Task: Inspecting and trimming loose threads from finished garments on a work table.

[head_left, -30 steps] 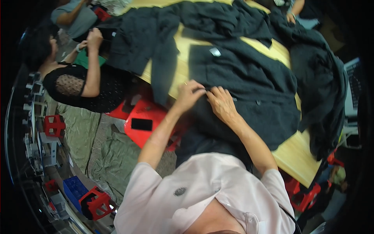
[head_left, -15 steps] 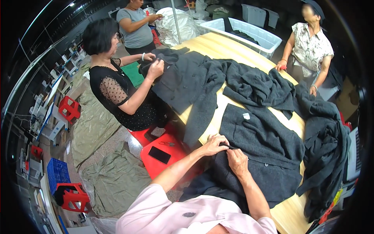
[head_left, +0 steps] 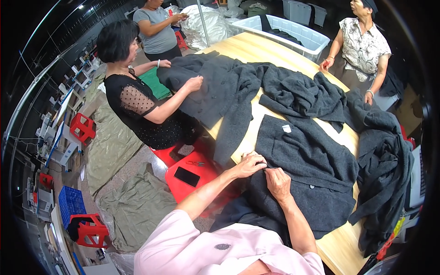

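Observation:
A dark grey knitted cardigan [head_left: 307, 156] lies spread in front of me, partly over the table's near edge. It has buttons and a small white label near its far end. My left hand [head_left: 250, 165] is closed on the cardigan's left edge, fingertips pinching the knit. Right beside it, my right hand [head_left: 277, 182] pinches the same edge, thumb and fingers pressed together. The two hands nearly touch. Whatever small detail lies between the fingertips is too small to make out.
More dark grey knitwear [head_left: 302, 94] covers the wooden table [head_left: 238, 43]. Co-workers stand at the table's left and far right, another farther back. A red stool [head_left: 192, 183] at my left bears a phone [head_left: 186, 176] and small snips [head_left: 195, 163]. A white bin [head_left: 316, 48] stands behind the table.
My hands have shifted slightly up along the cardigan's edge, still pinching it. The co-worker at the left has spread their hands apart over a garment. The far-right co-worker's hand has lifted a little.

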Available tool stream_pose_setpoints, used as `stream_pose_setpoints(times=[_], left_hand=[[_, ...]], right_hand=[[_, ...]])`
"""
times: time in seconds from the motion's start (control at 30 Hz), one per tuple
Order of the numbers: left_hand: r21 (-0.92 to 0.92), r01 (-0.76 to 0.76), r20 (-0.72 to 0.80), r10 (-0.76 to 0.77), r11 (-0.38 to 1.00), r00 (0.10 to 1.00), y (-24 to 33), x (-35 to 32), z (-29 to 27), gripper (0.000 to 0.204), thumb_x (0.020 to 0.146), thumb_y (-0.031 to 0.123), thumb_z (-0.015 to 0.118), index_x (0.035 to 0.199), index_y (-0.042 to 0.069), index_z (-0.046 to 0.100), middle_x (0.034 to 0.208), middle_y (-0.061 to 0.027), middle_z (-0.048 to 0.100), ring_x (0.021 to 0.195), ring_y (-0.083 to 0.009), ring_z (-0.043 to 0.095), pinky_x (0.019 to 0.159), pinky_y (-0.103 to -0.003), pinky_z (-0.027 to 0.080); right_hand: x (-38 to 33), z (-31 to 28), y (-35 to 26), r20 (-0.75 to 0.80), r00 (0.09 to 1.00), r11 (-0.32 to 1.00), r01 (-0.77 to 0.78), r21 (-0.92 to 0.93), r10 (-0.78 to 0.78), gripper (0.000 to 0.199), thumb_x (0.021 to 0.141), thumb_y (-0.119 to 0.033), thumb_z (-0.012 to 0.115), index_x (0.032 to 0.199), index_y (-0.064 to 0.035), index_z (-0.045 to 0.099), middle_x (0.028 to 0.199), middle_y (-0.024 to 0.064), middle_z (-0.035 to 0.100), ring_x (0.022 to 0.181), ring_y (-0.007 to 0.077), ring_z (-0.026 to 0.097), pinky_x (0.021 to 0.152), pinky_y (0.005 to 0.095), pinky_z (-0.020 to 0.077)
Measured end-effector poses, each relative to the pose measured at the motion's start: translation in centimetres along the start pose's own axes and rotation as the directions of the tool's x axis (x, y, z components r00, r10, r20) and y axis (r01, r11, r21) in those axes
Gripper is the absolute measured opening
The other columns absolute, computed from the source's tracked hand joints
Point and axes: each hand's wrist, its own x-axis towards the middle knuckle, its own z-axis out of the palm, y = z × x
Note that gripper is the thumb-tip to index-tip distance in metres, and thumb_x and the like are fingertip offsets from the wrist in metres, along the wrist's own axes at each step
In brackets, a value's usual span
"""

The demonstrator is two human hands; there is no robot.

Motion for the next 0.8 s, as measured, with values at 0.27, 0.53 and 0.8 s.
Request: stream_pose_setpoints(times=[0.27,0.53,0.8], left_hand=[[-0.025,0.012,-0.037,-0.013,1.0,0.999,0.8,-0.8,0.0,0.027,0.11,0.036,0.07,0.119,0.012,0.08,0.109,-0.0063,0.076,0.114,-0.0248,0.066,0.108,-0.046,0.04],[-0.202,-0.097,-0.118,0.074,0.975,0.99,-0.1,-1.4,-0.1,0.028,0.088,0.027,0.094,0.11,0.012,0.087,0.104,-0.006,0.078,0.107,-0.0221,0.071,0.105,-0.041,0.048],[-0.136,-0.075,-0.143,0.056,0.988,0.988,0.0,-1.4,0.5,0.026,0.085,0.036,0.094,0.104,0.018,0.088,0.1,-0.0009,0.082,0.104,-0.0203,0.07,0.107,-0.044,0.044]], right_hand=[[-0.2,-0.1,0.1,0.055,0.998,0.997,0.004,-0.079,0.0,0.006,0.096,-0.006,0.075,0.095,-0.0061,0.069,0.092,0.0084,0.071,0.086,0.0268,0.071,0.073,0.0392,0.058],[0.4,0.1,0.4,0.051,0.997,0.996,0.06,-0.062,-0.057,0.007,0.094,-0.01,0.075,0.093,-0.0071,0.069,0.107,0.0085,0.072,0.101,0.0284,0.071,0.092,0.0463,0.0527],[-0.1,0.3,0.4,0.092,0.996,0.999,0.004,-0.045,0.0,0.009,0.092,-0.009,0.073,0.09,-0.007,0.065,0.099,0.0101,0.069,0.089,0.0304,0.068,0.084,0.0452,0.0538]])
